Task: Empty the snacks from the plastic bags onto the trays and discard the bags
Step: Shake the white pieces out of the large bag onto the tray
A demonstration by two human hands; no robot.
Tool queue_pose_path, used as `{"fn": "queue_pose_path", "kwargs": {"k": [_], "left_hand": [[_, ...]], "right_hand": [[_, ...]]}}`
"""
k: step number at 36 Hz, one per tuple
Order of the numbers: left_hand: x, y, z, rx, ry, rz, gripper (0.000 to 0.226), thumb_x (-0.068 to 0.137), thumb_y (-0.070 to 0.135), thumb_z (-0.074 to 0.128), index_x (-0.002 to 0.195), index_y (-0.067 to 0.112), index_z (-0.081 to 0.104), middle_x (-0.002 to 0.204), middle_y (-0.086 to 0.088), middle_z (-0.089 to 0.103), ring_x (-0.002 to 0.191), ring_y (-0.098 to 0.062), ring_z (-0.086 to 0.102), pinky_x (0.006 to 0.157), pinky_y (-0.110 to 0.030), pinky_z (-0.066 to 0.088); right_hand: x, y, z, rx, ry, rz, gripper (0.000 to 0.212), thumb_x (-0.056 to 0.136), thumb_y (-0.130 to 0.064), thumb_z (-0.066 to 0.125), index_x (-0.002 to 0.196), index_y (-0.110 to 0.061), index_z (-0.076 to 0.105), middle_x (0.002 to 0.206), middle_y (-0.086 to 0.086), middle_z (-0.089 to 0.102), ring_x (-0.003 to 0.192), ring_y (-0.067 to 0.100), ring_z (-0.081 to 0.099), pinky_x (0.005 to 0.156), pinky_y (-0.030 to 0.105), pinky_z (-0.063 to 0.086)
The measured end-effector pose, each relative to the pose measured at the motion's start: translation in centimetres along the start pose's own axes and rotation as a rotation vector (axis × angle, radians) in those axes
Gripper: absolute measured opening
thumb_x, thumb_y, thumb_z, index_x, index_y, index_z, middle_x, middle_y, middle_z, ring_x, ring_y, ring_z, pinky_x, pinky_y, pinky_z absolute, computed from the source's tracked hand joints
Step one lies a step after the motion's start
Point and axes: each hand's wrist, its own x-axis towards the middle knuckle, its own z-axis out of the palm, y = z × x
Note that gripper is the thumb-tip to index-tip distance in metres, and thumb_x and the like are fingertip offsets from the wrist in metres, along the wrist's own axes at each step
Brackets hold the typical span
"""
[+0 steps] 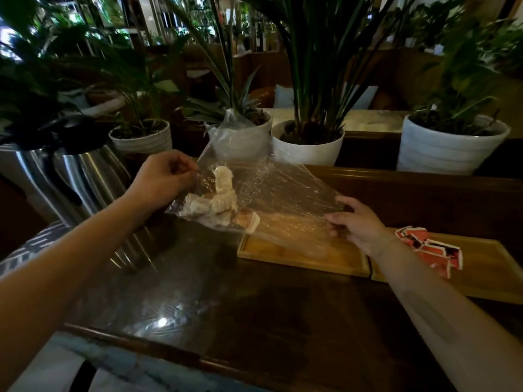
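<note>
Both hands (161,179) (359,222) grip the plastic bag (268,190); pale snacks (223,193) inside seem blurred.

The bag (271,188) is thin clear plastic, crinkled and glinting. The snacks (223,193) inside look pale, dry and matt. Both trays are light wood with a smooth matt finish: the near tray (300,260) and the right tray (486,267), which carries glossy red-and-white printed wrappers (433,250). The tabletop (215,301) is dark wood, polished to a mirror-like gloss. The flasks (85,171) are brushed shiny steel with black plastic tops. The plant pots (447,145) are white, matt and ribbed.
</note>
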Motion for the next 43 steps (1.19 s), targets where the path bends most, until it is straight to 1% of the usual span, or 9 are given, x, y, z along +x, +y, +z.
{"fn": "queue_pose_path", "kwargs": {"k": [2,5,8,12,16,24,29,37,43], "left_hand": [[0.8,0.5,-0.2,0.014,0.002,0.022,0.014,0.085,0.007,0.067,0.092,0.019,0.066,0.093,-0.005,0.07,0.088,-0.021,0.068,0.084,-0.038,0.056],[1.8,1.2,-0.4,0.074,0.003,0.058,0.016,0.085,0.007,0.066,0.099,0.015,0.066,0.094,-0.007,0.07,0.092,-0.025,0.067,0.079,-0.034,0.054],[2.7,2.3,-0.5,0.119,0.009,0.109,0.017,0.084,0.01,0.068,0.099,0.016,0.065,0.096,-0.008,0.069,0.09,-0.026,0.067,0.08,-0.039,0.056],[4.1,4.1,-0.3,0.186,0.058,0.194,0.014,0.088,0.009,0.063,0.101,0.015,0.065,0.094,-0.004,0.066,0.084,-0.019,0.063,0.07,-0.026,0.051],[5.2,6.1,0.6,0.243,0.063,0.251,0.012,0.092,0.01,0.058,0.101,0.015,0.064,0.092,-0.003,0.063,0.085,-0.019,0.06,0.073,-0.032,0.05],[7.1,8.6,1.7,0.34,0.073,0.326,0.017,0.092,0.008,0.057,0.105,0.012,0.066,0.102,-0.007,0.068,0.094,-0.02,0.061,0.079,-0.03,0.048],[8.2,10.3,1.9,0.337,0.084,0.357,0.019,0.09,0.005,0.057,0.104,0.011,0.068,0.102,-0.009,0.069,0.089,-0.016,0.058,0.075,-0.027,0.044],[9.1,13.0,1.6,0.369,0.116,0.443,0.018,0.089,0.008,0.056,0.103,0.012,0.068,0.102,-0.009,0.07,0.094,-0.022,0.062,0.079,-0.027,0.043],[9.1,14.0,1.8,0.427,0.11,0.476,0.021,0.089,0.008,0.055,0.105,0.009,0.068,0.107,-0.012,0.07,0.103,-0.029,0.063,0.09,-0.038,0.049]], "right_hand": [[0.2,0.2,0.2,0.018,0.017,-0.005,0.065,0.082,0.005,0.067,0.138,-0.018,0.043,0.093,0.015,0.067,0.071,0.019,0.063,0.063,0.034,0.055],[0.6,0.7,0.4,0.059,0.029,-0.01,0.065,0.083,0.003,0.067,0.139,-0.019,0.042,0.104,0.016,0.067,0.076,0.02,0.064,0.065,0.034,0.056],[0.6,1.5,0.5,0.133,0.056,-0.01,0.064,0.084,0.003,0.066,0.139,-0.021,0.043,0.114,0.018,0.065,0.084,0.023,0.063,0.068,0.036,0.054],[0.6,2.6,0.9,0.233,0.095,0.008,0.063,0.084,0.002,0.066,0.137,-0.024,0.046,0.111,0.014,0.066,0.088,0.024,0.064,0.072,0.037,0.055],[0.8,3.4,1.2,0.302,0.155,0.043,0.062,0.084,0.001,0.066,0.135,-0.027,0.047,0.112,0.011,0.064,0.096,0.026,0.065,0.076,0.039,0.057],[0.7,4.3,1.5,0.425,0.196,0.107,0.061,0.086,0.004,0.061,0.137,-0.026,0.046,0.123,0.012,0.056,0.104,0.028,0.061,0.079,0.039,0.055],[0.9,4.3,2.6,0.513,0.204,0.151,0.062,0.085,0.005,0.062,0.135,-0.027,0.046,0.119,0.015,0.061,0.102,0.03,0.063,0.067,0.035,0.054],[1.0,3.6,3.6,0.523,0.202,0.155,0.061,0.083,0.006,0.064,0.132,-0.027,0.047,0.113,0.014,0.064,0.097,0.025,0.064,0.08,0.041,0.054],[1.0,3.5,3.7,0.545,0.183,0.139,0.059,0.084,0.004,0.065,0.131,-0.026,0.046,0.112,0.012,0.064,0.088,0.021,0.063,0.08,0.037,0.054]]}}
